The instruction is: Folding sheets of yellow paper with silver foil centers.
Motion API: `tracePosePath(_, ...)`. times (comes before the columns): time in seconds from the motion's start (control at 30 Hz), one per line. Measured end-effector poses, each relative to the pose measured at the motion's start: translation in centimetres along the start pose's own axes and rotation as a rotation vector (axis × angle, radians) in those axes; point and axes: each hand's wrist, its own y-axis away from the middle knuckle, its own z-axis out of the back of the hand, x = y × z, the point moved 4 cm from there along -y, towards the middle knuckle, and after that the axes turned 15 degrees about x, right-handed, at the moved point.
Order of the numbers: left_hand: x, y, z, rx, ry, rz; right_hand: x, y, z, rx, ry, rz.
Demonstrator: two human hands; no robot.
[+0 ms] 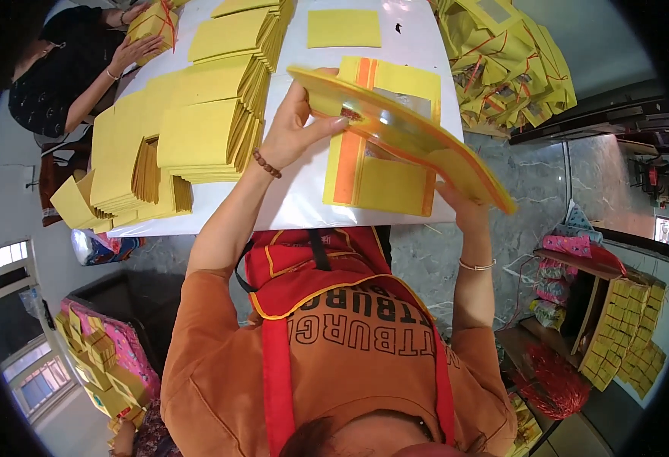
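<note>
Clamping a glossy yellow packet (404, 122), its inside unclear, left hand (298, 126) and right hand (465, 207) grip opposite ends.

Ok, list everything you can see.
Table: one, white, upper centre
Held packet: one, yellow-orange, between both hands
Banded sheets: count unclear, yellow-orange, below held packet
Loose sheet: one, yellow, table's far side
Sheet stacks: several, yellow, table's left
Heap: one, yellow with red ties, right of table
Small bundles: many, yellow, lower right
Strands: one bunch, red, lower right
Co-worker: one, black top, upper left
Apron: one, red, on person
Left hand: one, bare, packet's left end
Right hand: one, bare, packet's right end
</note>
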Motion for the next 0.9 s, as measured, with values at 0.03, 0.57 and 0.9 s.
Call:
tracePosePath(0.03, 0.0, 0.0, -0.2, -0.012, 0.004, -0.018, -0.3, 0.3, -0.1, -0.012, -0.013, -0.029)
tracePosePath(0.57, -4.5, 0.1, -3.1, -0.188, -1.266, -0.36, -0.3, -1.6, -0.7, -0.302, -0.487, -0.094)
tracePosePath(0.9, -3.0, -0.8, -7.9, -0.091, -1.575, -0.398, 0.3, -1.3, -4.7, -0.369, -0.778, -0.127)
